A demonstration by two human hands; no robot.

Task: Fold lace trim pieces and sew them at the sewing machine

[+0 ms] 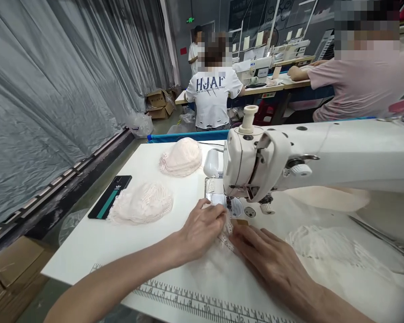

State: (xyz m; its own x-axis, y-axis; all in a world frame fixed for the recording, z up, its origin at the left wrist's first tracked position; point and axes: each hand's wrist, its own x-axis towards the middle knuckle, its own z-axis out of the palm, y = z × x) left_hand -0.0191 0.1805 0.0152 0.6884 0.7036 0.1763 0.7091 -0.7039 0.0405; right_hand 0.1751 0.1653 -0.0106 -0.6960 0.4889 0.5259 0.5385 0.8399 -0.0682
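Observation:
My left hand (202, 229) lies flat with its fingers stretched out, pressing a strip of white lace trim (226, 240) down on pale fabric just in front of the sewing machine's needle area (229, 204). My right hand (269, 255) rests flat beside it on the same lace and fabric (326, 251), fingers pointing toward the needle. The white sewing machine head (256, 166) stands right above both hands.
Two pale pink lace cups lie on the white table, one (181, 157) at the back and one (141, 204) nearer, beside a dark phone (109, 196). A printed ruler (195, 300) runs along the table's front edge. Other people work at tables behind. Cardboard box (6, 269) at lower left.

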